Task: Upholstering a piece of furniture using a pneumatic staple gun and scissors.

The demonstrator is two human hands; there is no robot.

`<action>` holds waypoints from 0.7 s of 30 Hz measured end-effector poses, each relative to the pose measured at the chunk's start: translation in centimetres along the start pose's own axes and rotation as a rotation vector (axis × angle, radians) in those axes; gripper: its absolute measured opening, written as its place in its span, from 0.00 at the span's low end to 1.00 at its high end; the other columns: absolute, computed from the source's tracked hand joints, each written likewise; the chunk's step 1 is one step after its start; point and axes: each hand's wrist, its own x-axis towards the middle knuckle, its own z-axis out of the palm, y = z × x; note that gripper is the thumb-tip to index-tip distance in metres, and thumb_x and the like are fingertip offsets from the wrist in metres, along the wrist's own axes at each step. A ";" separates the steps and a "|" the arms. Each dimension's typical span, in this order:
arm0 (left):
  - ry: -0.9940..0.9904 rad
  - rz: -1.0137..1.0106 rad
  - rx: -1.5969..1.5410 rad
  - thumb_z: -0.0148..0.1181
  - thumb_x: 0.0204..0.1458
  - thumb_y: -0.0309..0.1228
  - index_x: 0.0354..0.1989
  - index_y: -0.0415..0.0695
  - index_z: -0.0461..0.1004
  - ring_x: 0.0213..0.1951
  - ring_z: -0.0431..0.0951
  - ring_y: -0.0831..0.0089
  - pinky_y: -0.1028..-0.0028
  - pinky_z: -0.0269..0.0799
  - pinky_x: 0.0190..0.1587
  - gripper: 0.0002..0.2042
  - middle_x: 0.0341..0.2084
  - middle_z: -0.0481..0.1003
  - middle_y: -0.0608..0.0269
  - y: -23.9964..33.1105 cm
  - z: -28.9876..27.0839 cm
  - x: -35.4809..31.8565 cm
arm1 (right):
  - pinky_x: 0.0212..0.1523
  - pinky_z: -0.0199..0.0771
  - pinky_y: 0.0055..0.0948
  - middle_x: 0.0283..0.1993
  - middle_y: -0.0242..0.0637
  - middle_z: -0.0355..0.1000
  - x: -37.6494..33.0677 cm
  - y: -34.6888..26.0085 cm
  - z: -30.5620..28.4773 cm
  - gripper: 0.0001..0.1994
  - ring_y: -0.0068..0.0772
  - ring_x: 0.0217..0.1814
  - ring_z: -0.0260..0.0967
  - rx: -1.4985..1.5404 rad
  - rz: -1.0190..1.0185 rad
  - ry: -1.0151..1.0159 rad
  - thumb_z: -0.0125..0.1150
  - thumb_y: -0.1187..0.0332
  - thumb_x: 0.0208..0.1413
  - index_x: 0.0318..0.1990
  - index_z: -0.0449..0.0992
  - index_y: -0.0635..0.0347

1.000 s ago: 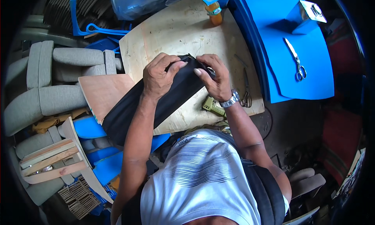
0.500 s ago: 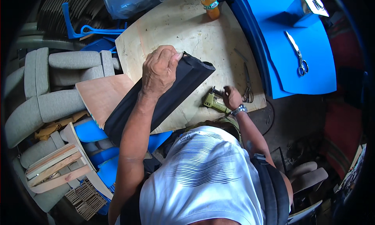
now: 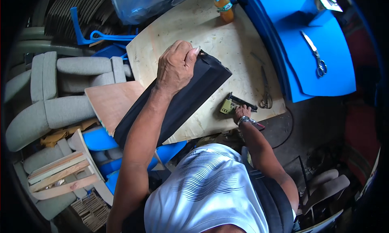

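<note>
A long panel wrapped in black fabric (image 3: 190,91) lies diagonally across the pale board. My left hand (image 3: 177,67) is closed over its upper edge, thumb pressed near the far end. To the right, on the board by its near edge, is a green and black staple gun (image 3: 227,106). My right hand (image 3: 242,112) has its fingers wrapped round the tool's handle, which they partly hide. A dark-handled pair of scissors (image 3: 266,96) lies just beyond this hand.
The pale wooden board (image 3: 162,38) bears an orange bottle (image 3: 227,15) at its far side. Blue foam sheets (image 3: 324,77) at right hold silver scissors (image 3: 315,55) and a metal can (image 3: 322,10). Grey cushioned pieces (image 3: 67,111) and a wooden frame (image 3: 67,174) are stacked at left.
My right hand has come down onto the staple gun's handle, and the gun has turned on the board. My left hand keeps its grip on the black panel. The whole view shifted slightly.
</note>
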 end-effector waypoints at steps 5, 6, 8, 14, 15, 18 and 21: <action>-0.137 -0.123 -0.110 0.61 0.67 0.41 0.36 0.41 0.71 0.36 0.80 0.47 0.53 0.75 0.41 0.15 0.31 0.77 0.52 -0.5 -0.8 0.3 | 0.49 0.78 0.51 0.43 0.50 0.82 -6.1 2.2 -8.6 0.30 0.53 0.50 0.80 0.346 -0.014 0.051 0.66 0.38 0.53 0.48 0.80 0.56; -0.138 -0.164 -0.135 0.61 0.68 0.41 0.36 0.40 0.71 0.37 0.81 0.48 0.53 0.75 0.42 0.16 0.31 0.77 0.51 -0.4 -0.9 0.3 | 0.46 0.79 0.51 0.39 0.52 0.82 -8.2 2.1 -11.0 0.28 0.57 0.45 0.80 0.469 0.064 0.027 0.67 0.41 0.54 0.48 0.80 0.58; -0.261 -0.268 -0.104 0.53 0.71 0.50 0.41 0.39 0.74 0.45 0.82 0.44 0.49 0.76 0.46 0.22 0.35 0.81 0.46 -0.6 -0.9 0.6 | 0.42 0.78 0.52 0.34 0.56 0.80 -12.8 1.8 -15.6 0.25 0.62 0.39 0.79 0.634 0.107 0.126 0.67 0.47 0.55 0.46 0.79 0.61; -0.437 -0.278 -0.053 0.41 0.73 0.55 0.45 0.39 0.81 0.48 0.82 0.38 0.46 0.76 0.53 0.30 0.43 0.82 0.36 -1.6 -0.6 1.5 | 0.36 0.77 0.29 0.35 0.32 0.76 -22.6 -0.8 -29.1 0.14 0.23 0.34 0.73 1.196 -0.189 0.564 0.57 0.71 0.63 0.54 0.73 0.64; -0.408 -0.267 -0.062 0.41 0.73 0.53 0.43 0.38 0.82 0.47 0.83 0.38 0.46 0.76 0.53 0.30 0.41 0.82 0.35 -1.7 -0.4 1.5 | 0.37 0.78 0.29 0.37 0.32 0.76 -23.4 -1.3 -31.2 0.15 0.23 0.35 0.73 1.310 -0.239 0.551 0.56 0.72 0.64 0.57 0.72 0.65; -0.299 -0.260 -0.079 0.42 0.74 0.50 0.45 0.37 0.78 0.47 0.83 0.39 0.47 0.77 0.53 0.26 0.40 0.82 0.35 -1.9 0.1 1.4 | 0.29 0.74 0.24 0.29 0.30 0.76 -23.0 -2.7 -37.0 0.14 0.20 0.29 0.74 1.241 -0.291 0.537 0.63 0.62 0.66 0.48 0.75 0.65; -0.272 -0.291 -0.110 0.41 0.74 0.47 0.46 0.39 0.75 0.47 0.83 0.38 0.46 0.76 0.52 0.23 0.40 0.82 0.35 -1.9 0.3 1.2 | 0.28 0.73 0.25 0.25 0.29 0.75 -21.3 -4.4 -40.6 0.22 0.20 0.26 0.73 1.103 -0.270 0.491 0.64 0.48 0.67 0.39 0.76 0.63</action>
